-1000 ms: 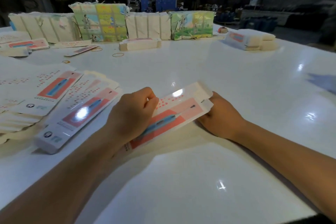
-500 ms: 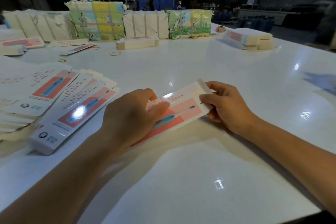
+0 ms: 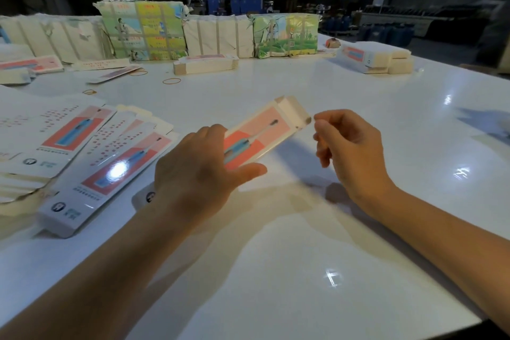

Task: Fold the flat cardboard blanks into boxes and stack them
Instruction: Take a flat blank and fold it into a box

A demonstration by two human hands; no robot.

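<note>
A long white box with a pink and red toothbrush print (image 3: pixel 259 135) is lifted a little above the white table (image 3: pixel 303 257), its far end flap standing open. My left hand (image 3: pixel 198 174) grips the box's near end, fingers over the top and thumb along the underside. My right hand (image 3: pixel 350 149) hovers just right of the open flap with fingers loosely curled, touching nothing. A finished box (image 3: pixel 91 182) lies to the left, beside a fanned pile of flat blanks (image 3: pixel 55 132).
Wrapped bundles of blanks (image 3: pixel 143 30) line the table's far edge, with a small bound pack (image 3: pixel 205 63) in front. Another pile of boxes (image 3: pixel 375 56) sits at the far right. Rubber bands (image 3: pixel 171 80) lie loose on the table.
The box has been raised off the table and turned print-up. My right hand has let go of its far end and drawn back to the right.
</note>
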